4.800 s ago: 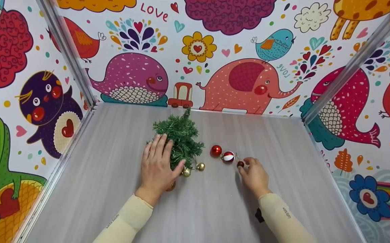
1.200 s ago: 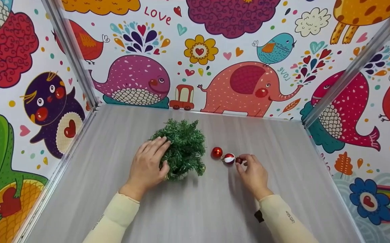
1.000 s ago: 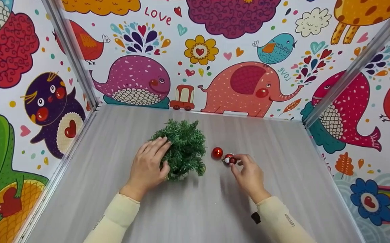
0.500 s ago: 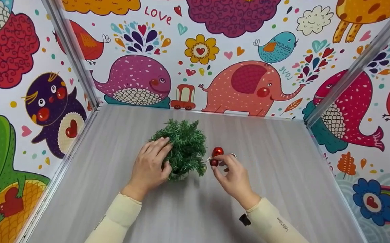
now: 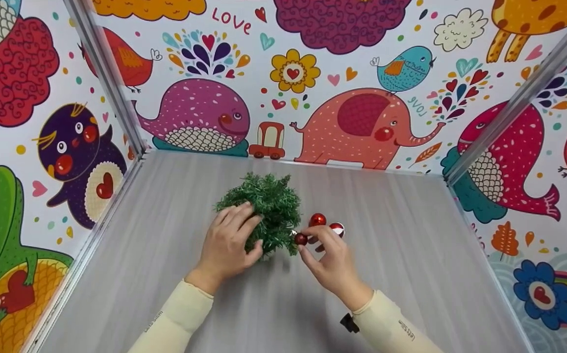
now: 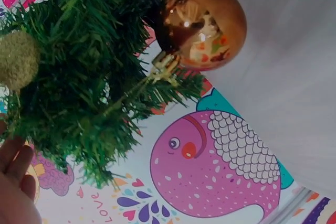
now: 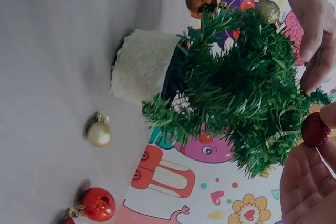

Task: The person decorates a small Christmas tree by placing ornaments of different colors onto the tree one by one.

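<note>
A small artificial Christmas tree (image 5: 273, 206) stands in a white pot (image 7: 146, 65). My left hand (image 5: 229, 245) is at its left side, fairly straight fingers resting against the branches. Between thumb and fingers, my right hand (image 5: 334, 262) pinches a dark red glittery bauble (image 5: 301, 239), its gold loop right at the branches on the tree's right side. In the left wrist view, a shiny copper bauble (image 6: 205, 27) and a gold glittery bauble (image 6: 19, 59) hang on the tree. The foliage hides both in the head view.
A shiny red bauble (image 5: 318, 219) and a red-and-white bauble (image 5: 337, 229) lie on the grey table (image 5: 391, 211), just beyond the right hand. A pale gold bauble (image 7: 98, 132) lies near the pot. Printed panels (image 5: 283, 113) wall the table at the back and sides.
The tree, tilted away earlier, now stands upright. My right hand has carried the dark red bauble leftward from beside the red-and-white one to the branches. The left hand has shifted slightly right.
</note>
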Demonstrator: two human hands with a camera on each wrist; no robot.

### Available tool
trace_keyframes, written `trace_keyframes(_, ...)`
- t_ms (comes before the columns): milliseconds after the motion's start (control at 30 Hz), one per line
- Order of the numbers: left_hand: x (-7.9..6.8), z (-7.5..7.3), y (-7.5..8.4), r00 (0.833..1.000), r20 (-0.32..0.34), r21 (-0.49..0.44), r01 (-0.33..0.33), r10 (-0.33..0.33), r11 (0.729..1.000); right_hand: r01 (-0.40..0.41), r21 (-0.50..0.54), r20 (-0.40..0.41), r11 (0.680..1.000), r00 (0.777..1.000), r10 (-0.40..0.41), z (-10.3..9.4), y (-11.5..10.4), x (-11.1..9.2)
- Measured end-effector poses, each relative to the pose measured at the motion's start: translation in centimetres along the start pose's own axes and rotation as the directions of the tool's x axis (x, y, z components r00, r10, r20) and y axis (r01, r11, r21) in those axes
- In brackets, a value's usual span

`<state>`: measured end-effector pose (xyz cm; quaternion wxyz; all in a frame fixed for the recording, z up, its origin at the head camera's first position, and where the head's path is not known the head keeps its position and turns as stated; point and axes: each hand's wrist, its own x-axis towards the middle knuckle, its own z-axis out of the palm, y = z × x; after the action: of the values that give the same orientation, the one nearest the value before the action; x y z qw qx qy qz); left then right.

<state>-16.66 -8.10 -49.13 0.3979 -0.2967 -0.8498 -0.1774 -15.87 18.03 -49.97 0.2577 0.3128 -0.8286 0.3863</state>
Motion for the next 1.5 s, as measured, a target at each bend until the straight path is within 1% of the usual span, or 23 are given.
trace_keyframes(133, 0.1, 0.4, 0.7, 0.999, -0.023, -0.003, -0.049, 0.049, 0.999, 0.032, 0.028, -0.009, 0.999, 0.999, -0.032, 0.2, -0.4, -0.1)
trace_keyframes(200, 0.2, 0.7, 1.0, 0.997, -0.018, -0.002, -0.069, 0.069, 0.998, 0.053, 0.049, -0.01, 0.997, 0.999, -0.052, 0.2, -0.6, -0.2)
trace_keyframes(467, 0.3, 1.4, 1.9, 0.996, 0.005, -0.013, -0.094, 0.094, 0.995, 0.128, 0.107, 0.008, 0.986, 0.991, -0.13, 0.4, -1.3, -0.4)
trace_keyframes(567, 0.4, 1.5, 2.2, 0.995, 0.001, -0.029, -0.101, 0.101, 0.994, 0.136, 0.118, 0.013, 0.984, 0.99, -0.139, 0.5, -1.4, -0.5)
trace_keyframes(767, 0.4, 1.6, 2.3, 0.993, -0.049, -0.068, -0.111, 0.108, 0.991, 0.124, 0.12, 0.021, 0.985, 0.992, -0.128, 0.7, -1.3, -0.8)
trace_keyframes(833, 0.4, 1.6, 2.3, 0.993, -0.055, -0.075, -0.111, 0.107, 0.991, 0.12, 0.121, 0.019, 0.985, 0.992, -0.123, 0.7, -1.2, -0.9)
trace_keyframes(967, 0.5, 1.5, 2.3, 0.994, -0.051, -0.086, -0.103, 0.099, 0.991, 0.095, 0.132, 0.023, 0.987, 0.995, -0.099, 0.8, -1.2, -1.2)
trace_keyframes(1233, 0.5, 1.1, 2.6, 0.992, -0.072, -0.107, -0.115, 0.108, 0.988, -0.006, 0.164, 0.047, 0.986, 0.999, -0.002, 1.0, -1.2, -2.0)
trace_keyframes(1333, 0.5, 1.1, 2.7, 0.993, -0.059, -0.118, -0.104, 0.098, 0.988, -0.051, 0.18, 0.069, 0.982, 0.997, 0.039, 1.2, -1.0, -2.2)
trace_keyframes(1500, 0.5, 1.1, 2.8, 0.997, -0.034, -0.139, -0.079, 0.075, 0.987, -0.138, 0.225, 0.14, 0.965, 0.984, 0.108, 1.9, -0.5, -2.6)
